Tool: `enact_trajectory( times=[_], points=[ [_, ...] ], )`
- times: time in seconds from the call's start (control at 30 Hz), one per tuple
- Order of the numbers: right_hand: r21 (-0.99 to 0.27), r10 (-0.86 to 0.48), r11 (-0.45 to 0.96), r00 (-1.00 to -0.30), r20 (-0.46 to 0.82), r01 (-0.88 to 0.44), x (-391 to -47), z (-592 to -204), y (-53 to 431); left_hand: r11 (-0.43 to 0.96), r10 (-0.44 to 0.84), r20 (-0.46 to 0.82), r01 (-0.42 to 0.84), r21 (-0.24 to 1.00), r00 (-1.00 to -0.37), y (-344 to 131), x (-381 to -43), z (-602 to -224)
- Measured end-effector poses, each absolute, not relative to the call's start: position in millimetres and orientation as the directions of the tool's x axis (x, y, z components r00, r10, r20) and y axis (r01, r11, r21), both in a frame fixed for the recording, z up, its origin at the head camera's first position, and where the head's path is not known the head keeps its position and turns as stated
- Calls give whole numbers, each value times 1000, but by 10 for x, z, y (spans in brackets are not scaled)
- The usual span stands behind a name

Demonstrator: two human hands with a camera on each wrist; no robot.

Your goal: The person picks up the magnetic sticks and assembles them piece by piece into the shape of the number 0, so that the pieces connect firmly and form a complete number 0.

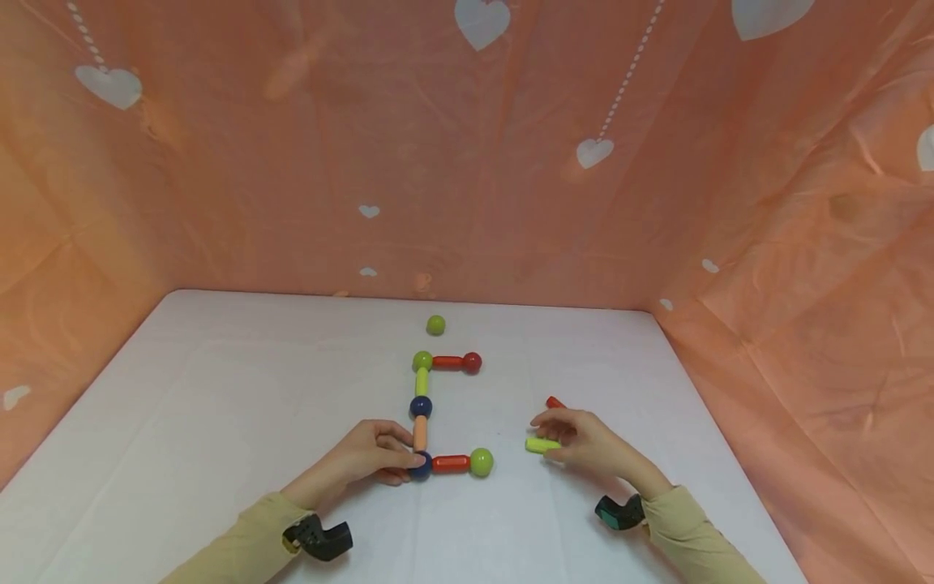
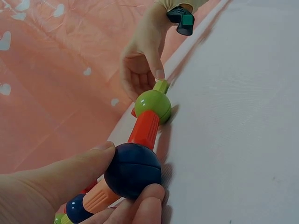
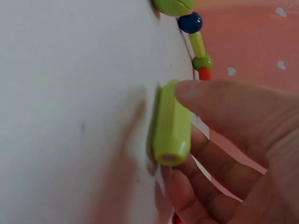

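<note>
My left hand (image 1: 368,450) pinches a dark blue ball (image 2: 133,170) between thumb and fingers, at the near corner of a joined shape of balls and sticks. From that ball a red stick (image 1: 451,464) runs right to a green ball (image 1: 481,462). An orange stick (image 1: 420,434) leads away to a second blue ball (image 1: 421,407). Over on the right, my right hand (image 1: 591,444) holds a light green stick (image 3: 172,128), its thumb on one side and curled fingers on the other. Just beyond those fingers lies a loose red stick (image 1: 554,402), partly hidden.
Farther along the shape, a light green stick (image 1: 422,382) joins a green ball (image 1: 422,361), then a red stick (image 1: 448,362) and red ball (image 1: 472,362). A loose green ball (image 1: 435,324) lies near the back of the white table (image 1: 241,365). Orange cloth (image 1: 438,162) surrounds the table.
</note>
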State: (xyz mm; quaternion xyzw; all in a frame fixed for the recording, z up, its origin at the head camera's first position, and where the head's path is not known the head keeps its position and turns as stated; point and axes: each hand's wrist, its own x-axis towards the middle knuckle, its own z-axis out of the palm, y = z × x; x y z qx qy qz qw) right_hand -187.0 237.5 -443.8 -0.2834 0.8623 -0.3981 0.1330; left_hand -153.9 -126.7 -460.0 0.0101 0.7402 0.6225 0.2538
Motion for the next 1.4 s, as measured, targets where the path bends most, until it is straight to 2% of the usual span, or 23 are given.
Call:
enact_trajectory(
  times=[0.37,0.5,0.67,0.77,0.83,1.03,1.4],
  points=[
    [-691,-612,558,-790,31,-460,-1913,-4476,2205,229,331,-371,-308,923,-867,-1269,-1522,-4615],
    [-769,-556,523,-831,19,-368,-1990,-4428,2078,228,330,-376,-314,922,-866,-1268,-1517,-4620],
    [-934,-458,349,-883,-103,-72,-2078,-4392,1880,230,321,-384,-322,918,-866,-1264,-1520,-4618],
    [-959,-426,271,-882,-199,86,-2092,-4413,1758,232,317,-387,-324,917,-866,-1256,-1525,-4624],
    [-958,-423,252,-874,-237,138,-2099,-4453,1686,234,312,-391,-329,915,-866,-1249,-1529,-4632],
    [-950,-453,231,-841,-296,210,-2087,-4559,1540,242,294,-397,-334,911,-870,-1245,-1539,-4647],
    [-943,-451,267,-839,-305,200,-2004,-4520,1459,239,291,-387,-325,915,-875,-1245,-1553,-4638]
  ],
)
